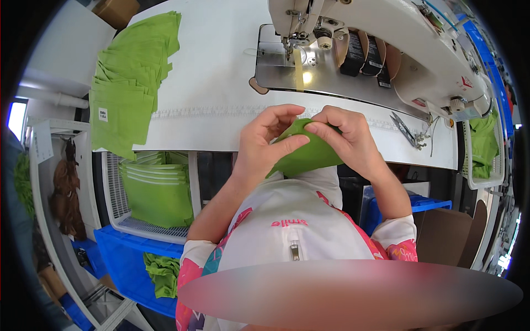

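Observation:
Both my hands hold one green fabric piece (309,156) just off the front edge of the sewing table, above my lap. The thumb and fingers of my left hand (270,135) pinch its upper left edge. My right hand (349,135) grips the top edge close beside, thumb in front and fingers curled behind. The lower part of the cloth hangs down between my wrists. Beyond my hands stands a white sewing machine (381,33), its needle area over a shiny metal plate (331,83). A strip of yellow tape (298,69) lies on that plate.
Stacked green pieces (127,83) lie at the table's left. Thread snips (404,130) rest at the right, near small metal parts. Below left, a white basket (113,182) holds folded green pieces above a blue bin (118,259). Another white basket (497,176) with green cloth stands far right.

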Tool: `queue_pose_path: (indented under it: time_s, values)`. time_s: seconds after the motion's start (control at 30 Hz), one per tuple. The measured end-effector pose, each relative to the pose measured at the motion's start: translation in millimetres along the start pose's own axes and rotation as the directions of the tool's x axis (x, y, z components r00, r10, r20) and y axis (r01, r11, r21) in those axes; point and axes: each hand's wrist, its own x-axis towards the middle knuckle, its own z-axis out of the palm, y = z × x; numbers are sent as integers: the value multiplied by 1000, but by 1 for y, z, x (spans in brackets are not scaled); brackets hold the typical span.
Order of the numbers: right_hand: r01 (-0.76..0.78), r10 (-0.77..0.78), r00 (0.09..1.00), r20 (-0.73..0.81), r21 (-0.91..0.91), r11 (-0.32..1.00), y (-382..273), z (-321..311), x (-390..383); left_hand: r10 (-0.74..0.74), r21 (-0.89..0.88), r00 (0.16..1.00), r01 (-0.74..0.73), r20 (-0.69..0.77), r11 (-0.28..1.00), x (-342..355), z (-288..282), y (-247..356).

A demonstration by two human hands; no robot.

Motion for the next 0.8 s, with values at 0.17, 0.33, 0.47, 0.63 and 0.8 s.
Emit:
queue_pose_path:
  time_s: [0.17,0.33,0.47,0.63,0.8]
  values:
    - [122,-126,991,-33,-111,986,0,0,0,-197,-122,969,217,152,969,13,-14,10]
    - [279,-288,958,-5,-226,933,0,-4,3,-254,84,886,240,388,967,34,-25,27]
    - [251,-268,962,-42,-242,937,3,-10,6,-265,534,887,25,378,845,49,-40,31]
    - [77,-95,986,-138,-129,989,3,-16,2,-79,114,969,53,234,992,48,-41,8]
    - [152,-161,984,-74,-112,982,9,-9,5,-112,102,953,86,281,991,31,-11,-3]
